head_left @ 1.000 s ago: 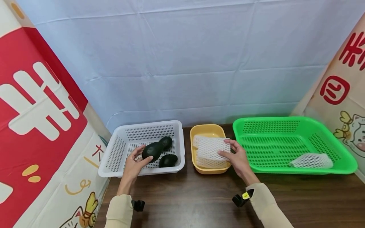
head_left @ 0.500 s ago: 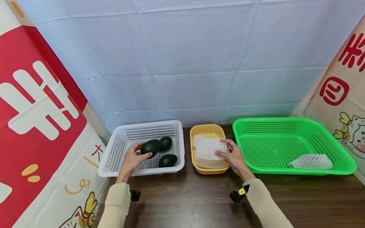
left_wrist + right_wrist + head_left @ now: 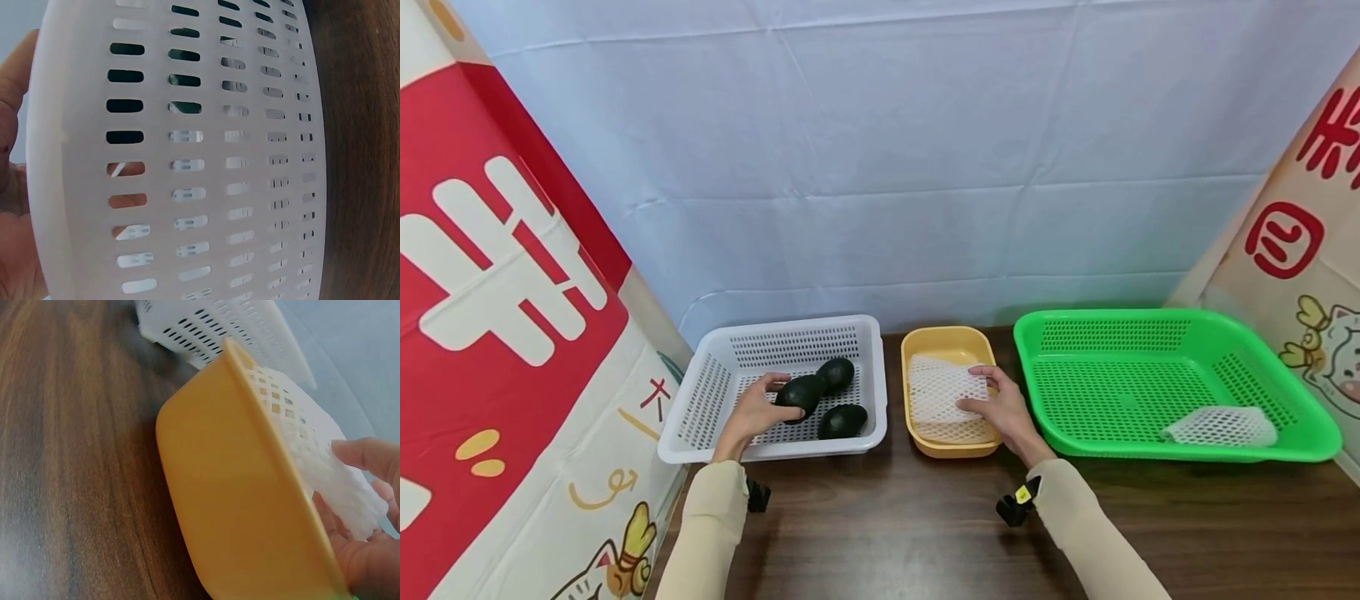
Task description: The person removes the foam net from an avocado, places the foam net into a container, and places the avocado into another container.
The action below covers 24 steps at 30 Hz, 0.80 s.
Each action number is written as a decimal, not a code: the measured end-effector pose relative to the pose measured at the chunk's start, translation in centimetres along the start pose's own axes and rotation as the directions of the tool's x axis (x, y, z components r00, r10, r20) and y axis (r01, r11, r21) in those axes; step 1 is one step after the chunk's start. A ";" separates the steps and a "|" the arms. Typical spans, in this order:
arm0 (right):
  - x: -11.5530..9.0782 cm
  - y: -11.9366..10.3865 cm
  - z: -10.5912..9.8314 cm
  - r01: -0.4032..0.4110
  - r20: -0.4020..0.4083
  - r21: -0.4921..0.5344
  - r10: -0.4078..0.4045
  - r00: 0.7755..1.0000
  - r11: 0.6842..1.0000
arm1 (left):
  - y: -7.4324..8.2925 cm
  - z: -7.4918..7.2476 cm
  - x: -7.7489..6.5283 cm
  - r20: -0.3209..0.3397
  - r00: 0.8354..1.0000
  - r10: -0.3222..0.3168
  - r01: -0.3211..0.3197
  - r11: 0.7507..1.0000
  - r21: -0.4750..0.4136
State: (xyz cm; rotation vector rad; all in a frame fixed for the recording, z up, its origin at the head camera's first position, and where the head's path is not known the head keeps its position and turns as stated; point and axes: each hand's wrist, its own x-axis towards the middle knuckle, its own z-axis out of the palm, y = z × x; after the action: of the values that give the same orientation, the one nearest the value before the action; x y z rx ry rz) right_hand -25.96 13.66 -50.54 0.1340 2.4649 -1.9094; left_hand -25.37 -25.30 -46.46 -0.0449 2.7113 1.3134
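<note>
In the head view my left hand [image 3: 758,410] reaches into the white basket [image 3: 681,425]. Its thumb and fingers curve round a dark green avocado [image 3: 800,395]. Another avocado [image 3: 837,375] lies right behind that one, and a third avocado [image 3: 842,422] rests to its right. From the left wrist, the basket wall [image 3: 81,156] hides most of this grip. My right hand [image 3: 1004,410] pinches the right edge of a white foam net sleeve [image 3: 943,387] over the yellow bin [image 3: 957,450]. The right wrist view shows the thumb on top of the sleeve [image 3: 325,462] and fingers beneath it.
At the right stands a green basket [image 3: 1150,451] holding one more foam net [image 3: 1221,425]. All three containers sit in a row on the dark wooden table [image 3: 880,533], against a pale cloth backdrop [image 3: 895,167]. Printed panels flank both sides.
My left hand has lowered slightly with its avocado into the white basket. My right hand has shifted a little left with the foam net sleeve's edge in its fingers.
</note>
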 end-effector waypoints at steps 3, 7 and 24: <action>0.1 0.1 0.3 0.024 -0.006 -0.103 -0.025 1.000 0.994 | 0.1 0.1 0.2 0.017 1.000 -0.003 0.003 1.000 0.023; 0.1 0.2 0.6 0.029 0.006 -0.209 -0.028 1.000 0.978 | 0.1 0.2 0.3 0.026 0.999 -0.046 0.046 0.999 0.027; 0.3 0.3 1.5 0.177 0.015 -0.410 -0.188 0.982 0.895 | -0.3 0.8 0.4 0.107 0.988 -0.109 0.102 0.992 0.068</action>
State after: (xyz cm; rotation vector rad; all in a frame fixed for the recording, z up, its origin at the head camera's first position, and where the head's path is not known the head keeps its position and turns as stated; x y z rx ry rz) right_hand -26.28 12.27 -51.24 -0.0868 2.9212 -1.3953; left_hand -25.62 -24.81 -47.22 -0.1053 2.6161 1.1663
